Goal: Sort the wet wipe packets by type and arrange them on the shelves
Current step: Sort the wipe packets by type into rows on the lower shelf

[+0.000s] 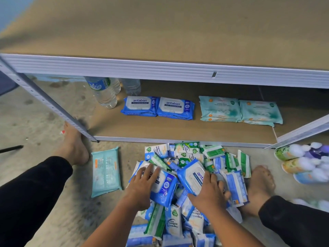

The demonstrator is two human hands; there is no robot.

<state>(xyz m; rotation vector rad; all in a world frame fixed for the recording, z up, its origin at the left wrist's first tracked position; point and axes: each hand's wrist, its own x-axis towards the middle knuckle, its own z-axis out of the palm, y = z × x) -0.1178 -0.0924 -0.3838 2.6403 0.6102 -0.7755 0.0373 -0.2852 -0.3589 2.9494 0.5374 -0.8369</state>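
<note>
On the floor (35, 118), in front of a metal rack (160, 70), a pile of wet wipe packets (211, 151) is seen from the head camera. Blue, green and white packets are mixed up in it. The left hand (142, 188) is laid on a blue packet (165, 186) at the top of the pile. Its fingers are stretched out flat on the packet, so its grip is released. The right hand (208, 193) is placed just beside it, on a second blue packet (191, 175). Its fingers are curled round the packet's edge, so this packet is held in its grip. The two blue packets are tilted and lie just beside each other.

On the bottom shelf (160, 130), two more blue packets (140, 106) are laid flat side by side. To the right of them, apart, teal packets (220, 108) are stacked in two small piles that touch. Water bottles (105, 94) are stood at the back left of the shelf.

One teal packet (106, 172) is laid on the floor to the left of the pile. A bare foot (74, 147) is set by the rack's post (49, 104), and another bare foot (258, 184) on the right of the pile. At the right edge, blurred bottles (293, 157) with white tops are seen.
</note>
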